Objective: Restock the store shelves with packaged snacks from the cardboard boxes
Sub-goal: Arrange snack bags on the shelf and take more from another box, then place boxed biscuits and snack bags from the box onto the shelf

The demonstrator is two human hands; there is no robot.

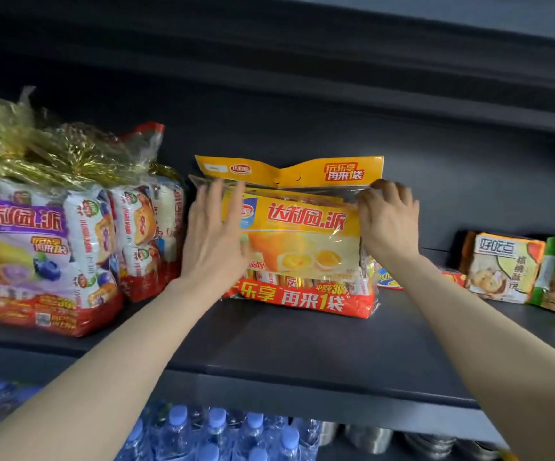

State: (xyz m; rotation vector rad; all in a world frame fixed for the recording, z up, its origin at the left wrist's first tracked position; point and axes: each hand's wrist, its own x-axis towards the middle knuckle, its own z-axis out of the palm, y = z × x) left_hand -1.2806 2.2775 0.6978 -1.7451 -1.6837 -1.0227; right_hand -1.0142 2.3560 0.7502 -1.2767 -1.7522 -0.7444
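The left hand (214,241) presses flat on the yellow snack bag (302,241) and the right hand (387,221) pinches its top corner, so on release it could tip forward off the shelf (302,354).

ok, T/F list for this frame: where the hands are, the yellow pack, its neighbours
1. Both hands are on the yellow snack pack. True: left hand, right hand.
2. The pack hangs in mid-air. False: it stands on the shelf.
3. A purple snack pack sits to its left. True.
4. Water bottles share its shelf. False: they are on the level below.
5. The right hand lies flat and open. False: its fingers pinch the pack's top corner.
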